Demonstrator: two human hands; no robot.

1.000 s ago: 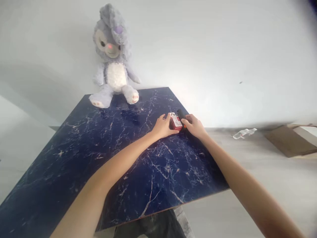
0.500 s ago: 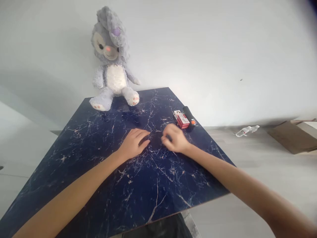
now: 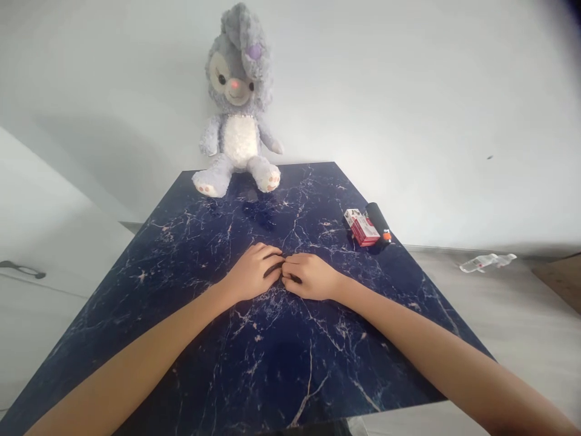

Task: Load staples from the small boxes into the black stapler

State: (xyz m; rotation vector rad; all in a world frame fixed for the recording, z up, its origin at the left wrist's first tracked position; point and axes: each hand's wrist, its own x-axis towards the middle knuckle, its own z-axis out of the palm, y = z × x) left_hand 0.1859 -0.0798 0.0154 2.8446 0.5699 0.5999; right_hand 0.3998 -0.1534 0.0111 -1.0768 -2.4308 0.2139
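Note:
Both of my hands rest low over the middle of a dark blue marble-patterned table (image 3: 281, 339). My left hand (image 3: 256, 272) has its fingers bent and its thumb drawn in towards them. My right hand (image 3: 313, 277) is curled, its thumb near the bent fingers. The fingertips of the two hands meet, or nearly so. Dark gaps show between thumb and fingers on each side. Whatever the fingertips pinch, if anything, is too small or too hidden to name.
A grey plush rabbit (image 3: 240, 139) sits at the table's back against the wall. Near the right edge lie a red and white box (image 3: 362, 228) and a black cylinder (image 3: 377, 222) with an orange mark. A clear plastic bottle (image 3: 488, 262) and cardboard (image 3: 560, 278) are on the floor.
My right hand has moved left to meet my left hand; it was apart before. The view has turned left, so the table and toy appear further right.

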